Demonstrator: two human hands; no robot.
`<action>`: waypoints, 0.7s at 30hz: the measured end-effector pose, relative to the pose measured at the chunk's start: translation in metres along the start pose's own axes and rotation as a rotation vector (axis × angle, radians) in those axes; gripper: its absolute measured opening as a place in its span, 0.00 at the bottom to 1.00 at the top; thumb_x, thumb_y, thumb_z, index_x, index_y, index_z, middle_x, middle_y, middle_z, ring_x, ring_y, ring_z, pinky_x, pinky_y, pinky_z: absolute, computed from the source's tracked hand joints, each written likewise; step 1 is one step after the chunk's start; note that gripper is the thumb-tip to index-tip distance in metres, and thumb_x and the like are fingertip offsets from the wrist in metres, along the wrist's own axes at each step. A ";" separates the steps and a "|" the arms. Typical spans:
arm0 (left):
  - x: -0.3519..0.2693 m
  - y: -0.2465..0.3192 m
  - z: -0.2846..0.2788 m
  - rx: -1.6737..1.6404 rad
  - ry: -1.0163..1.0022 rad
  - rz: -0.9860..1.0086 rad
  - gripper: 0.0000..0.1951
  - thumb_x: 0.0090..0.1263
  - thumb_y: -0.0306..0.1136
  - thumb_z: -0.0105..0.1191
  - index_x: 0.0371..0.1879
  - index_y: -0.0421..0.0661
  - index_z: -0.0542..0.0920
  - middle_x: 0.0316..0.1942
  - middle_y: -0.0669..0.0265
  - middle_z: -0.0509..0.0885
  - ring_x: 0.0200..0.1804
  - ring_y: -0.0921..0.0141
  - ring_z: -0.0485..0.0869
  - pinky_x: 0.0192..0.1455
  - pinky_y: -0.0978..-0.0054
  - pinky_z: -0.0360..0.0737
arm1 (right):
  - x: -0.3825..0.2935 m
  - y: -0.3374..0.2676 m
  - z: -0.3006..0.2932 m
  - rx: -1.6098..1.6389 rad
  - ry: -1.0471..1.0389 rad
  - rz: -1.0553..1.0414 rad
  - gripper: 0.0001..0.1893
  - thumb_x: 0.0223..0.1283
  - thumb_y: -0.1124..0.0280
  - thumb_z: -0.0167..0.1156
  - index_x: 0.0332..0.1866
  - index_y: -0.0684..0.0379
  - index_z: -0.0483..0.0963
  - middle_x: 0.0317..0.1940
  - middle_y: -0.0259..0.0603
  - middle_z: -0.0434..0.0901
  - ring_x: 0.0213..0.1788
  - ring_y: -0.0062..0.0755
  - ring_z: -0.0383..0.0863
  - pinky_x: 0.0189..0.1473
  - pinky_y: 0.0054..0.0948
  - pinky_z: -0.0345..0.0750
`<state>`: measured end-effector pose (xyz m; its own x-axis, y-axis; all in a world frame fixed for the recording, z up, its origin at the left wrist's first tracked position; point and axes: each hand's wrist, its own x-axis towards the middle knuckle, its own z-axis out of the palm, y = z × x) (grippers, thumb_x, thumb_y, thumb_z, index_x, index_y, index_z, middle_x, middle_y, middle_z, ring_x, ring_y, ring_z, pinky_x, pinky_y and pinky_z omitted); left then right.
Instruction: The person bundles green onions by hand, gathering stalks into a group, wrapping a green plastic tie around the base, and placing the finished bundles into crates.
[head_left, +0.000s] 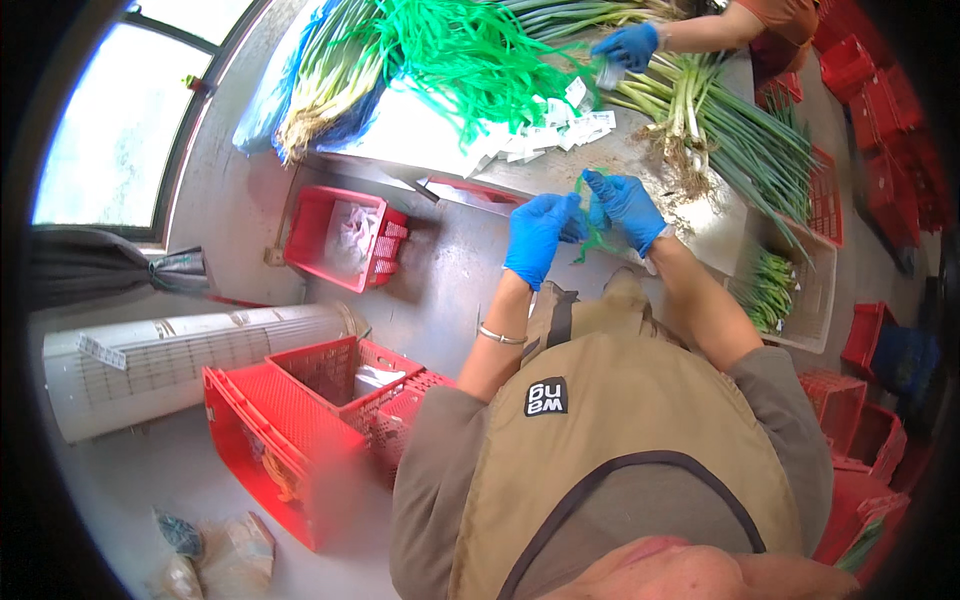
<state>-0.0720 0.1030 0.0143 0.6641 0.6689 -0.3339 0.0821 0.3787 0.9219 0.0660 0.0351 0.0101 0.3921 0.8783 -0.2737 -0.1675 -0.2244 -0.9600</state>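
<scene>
My left hand (540, 236) and my right hand (626, 210), both in blue gloves, are close together just off the near edge of a metal table (622, 157). Between them hangs a thin green plastic strip (595, 225), pinched by the fingers of both. Past my hands lies a heap of green plastic strips (472, 56) with white printed labels (551, 135) at its near side. To the right of the labels are loose spring onions (682, 112) with roots towards me. A thicker bundle of spring onions (330, 90) rests on blue plastic at the left end.
A co-worker's gloved hand (630, 46) reaches over the table's far side. Bundled greens lie in a pale crate (817, 300) at right. A red crate (337, 240) stands on the floor beyond the table's left part; more red crates (315, 420) stand beside me.
</scene>
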 end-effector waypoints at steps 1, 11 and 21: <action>0.001 -0.002 -0.003 -0.007 0.012 0.003 0.11 0.63 0.37 0.51 0.31 0.41 0.77 0.24 0.64 0.80 0.25 0.74 0.78 0.30 0.79 0.75 | 0.002 0.007 -0.002 -0.006 -0.013 0.001 0.23 0.54 0.51 0.57 0.17 0.61 0.70 0.11 0.33 0.69 0.15 0.18 0.66 0.21 0.21 0.65; -0.014 -0.017 -0.074 -1.569 -0.685 0.125 0.15 0.71 0.38 0.33 0.35 0.42 0.72 0.18 0.74 0.68 0.17 0.82 0.67 0.19 0.87 0.65 | 0.038 0.101 -0.045 1.535 -0.338 0.364 0.09 0.57 0.65 0.56 0.35 0.61 0.72 0.26 0.38 0.77 0.24 0.28 0.76 0.33 0.23 0.79; -0.068 -0.066 -0.100 -0.961 -0.394 0.358 0.07 0.66 0.38 0.47 0.30 0.50 0.73 0.23 0.75 0.70 0.17 0.83 0.59 0.17 0.84 0.57 | 0.066 0.040 -0.086 1.650 -0.087 0.400 0.14 0.64 0.57 0.45 0.27 0.54 0.67 0.16 0.26 0.60 0.14 0.12 0.56 0.15 0.13 0.60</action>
<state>-0.1971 0.0961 -0.0437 0.7390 0.6528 0.1663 -0.6621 0.6584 0.3579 0.1627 0.0475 -0.0513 0.0576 0.9114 -0.4075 -0.9508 0.1746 0.2560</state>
